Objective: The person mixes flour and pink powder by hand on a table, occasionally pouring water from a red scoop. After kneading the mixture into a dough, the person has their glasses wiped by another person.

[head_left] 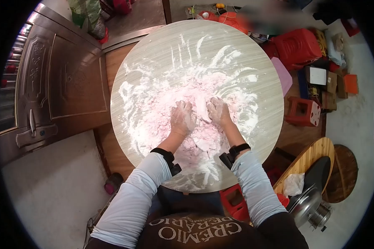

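Loose, crumbly pink dough (170, 93) and white flour are spread over the round table (149, 45). My left hand (183, 117), dusted with flour, presses into the dough with its fingers curled down. Just to its right, my right hand (218, 111) also has bent fingers and rests against a thicker pink lump (202, 108) lying between the two hands. Dough hides the fingertips of both hands. Smeared streaks of white flour (220, 54) fan out toward the far side of the table.
A brown door (77, 79) stands at the left. Beyond the table's right side are a red container (297, 47), cardboard boxes (330, 83) and a red stool (302, 111). Wooden boards (316, 153) and a metal pot (305, 207) are at the lower right.
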Demonstrator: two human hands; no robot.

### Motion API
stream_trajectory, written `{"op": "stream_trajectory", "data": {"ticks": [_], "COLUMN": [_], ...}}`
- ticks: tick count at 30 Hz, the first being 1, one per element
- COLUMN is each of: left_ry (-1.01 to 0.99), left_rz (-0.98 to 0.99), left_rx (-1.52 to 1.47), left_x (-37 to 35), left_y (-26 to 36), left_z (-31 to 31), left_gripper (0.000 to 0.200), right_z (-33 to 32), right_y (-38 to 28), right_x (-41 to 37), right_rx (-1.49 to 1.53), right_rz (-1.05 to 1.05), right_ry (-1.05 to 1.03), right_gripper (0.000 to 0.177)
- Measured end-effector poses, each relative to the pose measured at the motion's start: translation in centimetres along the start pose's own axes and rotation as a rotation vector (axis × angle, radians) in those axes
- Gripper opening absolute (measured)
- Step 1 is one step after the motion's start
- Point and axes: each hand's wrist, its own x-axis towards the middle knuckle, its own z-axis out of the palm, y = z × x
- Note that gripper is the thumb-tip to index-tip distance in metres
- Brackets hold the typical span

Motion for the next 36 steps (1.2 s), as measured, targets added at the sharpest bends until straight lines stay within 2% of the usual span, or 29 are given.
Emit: {"op": "stream_trajectory", "data": {"ticks": [1,3,4,6,12,14,16,18,20,21,22,24,25,26,28,30,31,33,34,36], "left_ry": [0.057,0.099,0.083,0.058,0.024,-0.043,0.032,0.032,0.057,0.075,0.062,0.064,0.073,0.080,0.121,0.046,0.101,0.110,0.112,-0.168], "left_rz": [0.037,0.073,0.072,0.073,0.072,0.047,0.089,0.116,0.137,0.137,0.103,0.072,0.014,-0.043,0.012,0.056,0.068,0.104,0.104,0.051], "left_rx": [0.066,0.126,0.073,0.017,0.004,0.001,-0.027,0.029,0.064,0.078,0.044,0.019,-0.043,-0.108,-0.193,-0.002,0.028,-0.042,-0.043,-0.060], "left_x": [0.0,-0.2,0.0,0.2,0.5,0.6,0.1,-0.1,0.1,0.3,0.3,-0.2,-0.1,0.1,0.8,2.8,4.3,8.8,10.8,13.6], "left_y": [-0.3,-0.5,-0.1,0.1,-0.1,-0.5,-0.1,0.1,0.2,0.3,0.5,0.6,0.5,0.3,0.2,1.2,1.8,0.9,0.6,-0.5], "left_z": [0.5,0.7,-0.1,-0.3,-0.2,0.6,0.7,0.4,0.4,0.2,0.0,0.0,0.2,0.3,-1.8,-5.0,-5.3,-2.4,-1.4,0.5], "left_gripper": [0.037,0.037,0.035,0.033,0.032,0.033,0.031,0.032,0.032,0.032,0.032,0.033,0.036,0.039,0.039,0.039,0.038,0.037,0.037,0.036], "right_z": [0.5,1.3,1.8,2.9,2.2,1.7,1.4,1.8,1.9,1.4,1.7,2.1,1.7,1.5,1.2,-1.4,-3.3,-4.8,-4.5,-3.0], "right_y": [0.4,1.3,1.2,0.8,0.8,0.9,0.9,0.5,-1.6,-2.7,-2.8,-3.0,-3.2,-3.2,-2.7,-2.5,-3.0,-1.8,-0.2,1.0], "right_x": [-1.3,-3.8,-4.5,-5.0,-1.6,-0.4,1.2,2.3,4.1,5.0,5.5,5.6,5.7,5.1,2.2,1.6,2.5,5.0,7.0,9.1], "right_rx": [0.002,-0.360,-0.361,-0.468,-0.530,-0.514,-0.528,-0.545,-0.581,-0.530,-0.521,-0.486,-0.443,-0.437,-0.538,-0.506,-0.441,-0.380,-0.388,-0.390], "right_rz": [0.007,-0.286,-0.276,-0.221,-0.196,-0.187,-0.126,-0.099,0.261,0.418,0.399,0.491,0.490,0.476,0.117,0.091,0.102,0.112,0.062,0.011], "right_ry": [-0.002,0.157,0.154,0.287,0.219,0.185,0.085,0.096,0.122,0.014,0.021,0.151,0.075,0.086,0.121,0.059,0.057,0.054,0.132,0.202], "right_gripper": [0.031,0.028,0.028,0.023,0.023,0.022,0.019,0.024,0.034,0.043,0.043,0.044,0.044,0.044,0.043,0.041,0.040,0.039,0.037,0.036]}}
